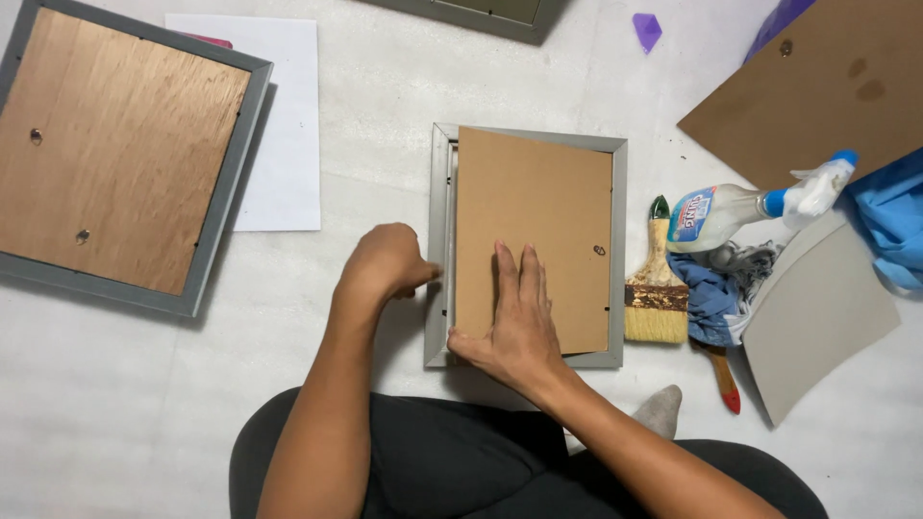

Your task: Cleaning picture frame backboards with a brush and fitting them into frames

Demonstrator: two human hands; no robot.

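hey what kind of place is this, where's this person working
Probably a home or small framing workspace on the floor: the person sits cross-legged on white foam sheeting, among grey picture frames, loose backing boards, a paintbrush and a spray bottle.

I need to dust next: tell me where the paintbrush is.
In the head view the paintbrush lies right of the grey frame, just below the spray bottle and beside the blue cloth.

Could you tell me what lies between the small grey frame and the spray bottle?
In the head view, a wide yellow-bristled paintbrush lies there.
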